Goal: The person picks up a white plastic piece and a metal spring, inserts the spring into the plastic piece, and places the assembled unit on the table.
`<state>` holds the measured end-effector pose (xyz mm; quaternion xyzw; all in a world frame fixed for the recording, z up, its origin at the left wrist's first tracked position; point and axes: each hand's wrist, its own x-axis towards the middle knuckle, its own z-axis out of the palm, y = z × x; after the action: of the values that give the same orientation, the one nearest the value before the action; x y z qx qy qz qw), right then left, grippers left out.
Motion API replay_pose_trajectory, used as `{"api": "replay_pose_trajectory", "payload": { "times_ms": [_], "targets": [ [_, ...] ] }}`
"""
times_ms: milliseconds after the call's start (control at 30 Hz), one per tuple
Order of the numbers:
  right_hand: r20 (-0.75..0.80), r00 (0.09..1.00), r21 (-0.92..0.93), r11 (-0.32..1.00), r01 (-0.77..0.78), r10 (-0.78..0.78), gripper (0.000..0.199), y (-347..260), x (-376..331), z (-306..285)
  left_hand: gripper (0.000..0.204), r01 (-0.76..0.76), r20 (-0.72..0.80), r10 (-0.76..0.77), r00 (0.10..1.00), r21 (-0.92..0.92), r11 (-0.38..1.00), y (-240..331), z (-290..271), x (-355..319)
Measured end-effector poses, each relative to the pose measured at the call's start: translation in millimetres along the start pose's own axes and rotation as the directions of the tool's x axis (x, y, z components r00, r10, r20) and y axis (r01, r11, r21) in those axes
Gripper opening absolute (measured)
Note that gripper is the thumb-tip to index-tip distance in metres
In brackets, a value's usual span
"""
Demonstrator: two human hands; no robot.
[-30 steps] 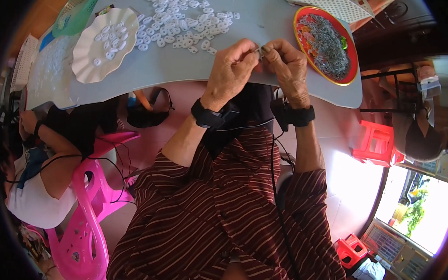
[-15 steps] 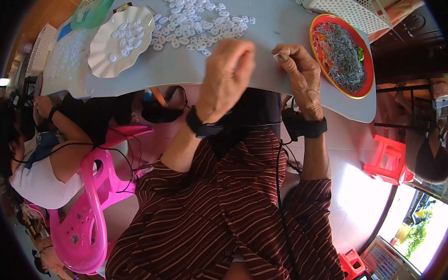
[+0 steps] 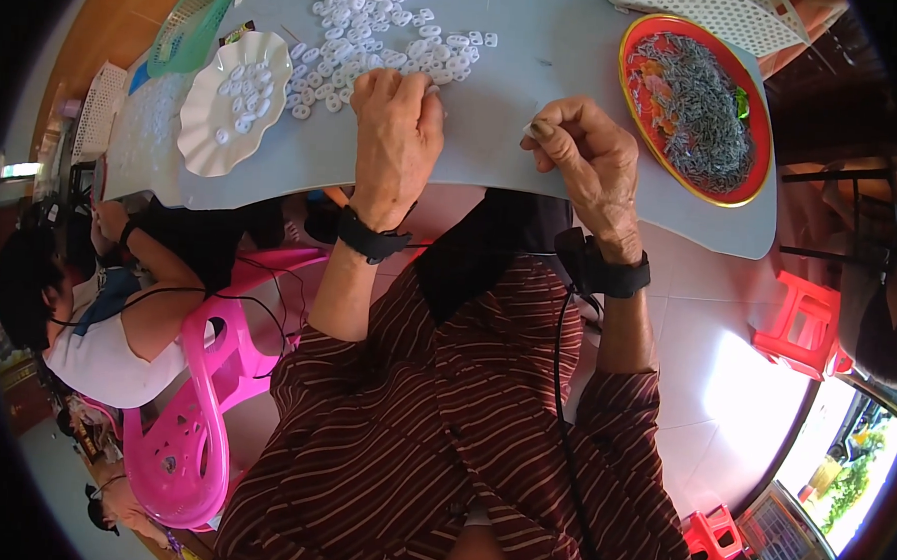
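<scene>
Loose white oval plastic pieces with holes lie in a heap on the grey table. At the heap's near right edge is my left hand, its fingers curled together. A whitish bit shows by its fingertips, but I cannot tell whether it is held. My right hand pinches a small white plastic piece between thumb and forefinger, just above the table's front edge. To its right, a red round tray with a gold rim holds many small grey metal pins and a few wrapped candies.
A scalloped cream plate with several white pieces stands at the left, near a green basket. A white perforated basket is at the far right. Beside me are a pink chair, a seated person and a red stool.
My left hand has moved left, away from my right hand, to the edge of the heap. The right hand keeps its pinch on the white piece. The whole view has shifted slightly.
</scene>
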<state>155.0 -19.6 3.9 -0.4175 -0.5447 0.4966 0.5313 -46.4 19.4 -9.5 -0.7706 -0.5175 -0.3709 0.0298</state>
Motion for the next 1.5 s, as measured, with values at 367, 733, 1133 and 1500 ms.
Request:
{"api": "replay_pose_trajectory", "payload": {
  "times_ms": [367, 733, 1133, 1500],
  "targets": [
    [-0.03, 0.995, 0.025, 0.996, 0.091, -0.09, 0.013, 2.8, 0.3, -4.8, 0.024, 0.489, 0.465, -0.303, 0.832, -0.872, 0.003, 41.9, -5.3, 6.4],
    [-0.025, 0.994, 0.167, 0.98, 0.109, -0.106, 0.016, 5.3, 0.4, -2.4, 0.023, 0.523, 0.474, -0.268, 0.839, -0.838, 0.155, 54.1, -2.3, 5.8],
    [-0.039, 0.996, 0.07, 0.994, 0.082, -0.079, 0.029, 4.6, -1.9, -1.7, 0.018, 0.411, 0.318, -0.261, 0.912, -0.687, 0.599, 68.1, -10.8, 10.8],
    [-0.098, 0.993, 0.028, 0.997, 0.075, -0.072, 0.023, 0.3, -2.6, 0.3, 0.019, 0.352, 0.299, -0.2, 0.933, -0.651, 0.672, 72.0, -6.7, 12.0]
  ]
}}
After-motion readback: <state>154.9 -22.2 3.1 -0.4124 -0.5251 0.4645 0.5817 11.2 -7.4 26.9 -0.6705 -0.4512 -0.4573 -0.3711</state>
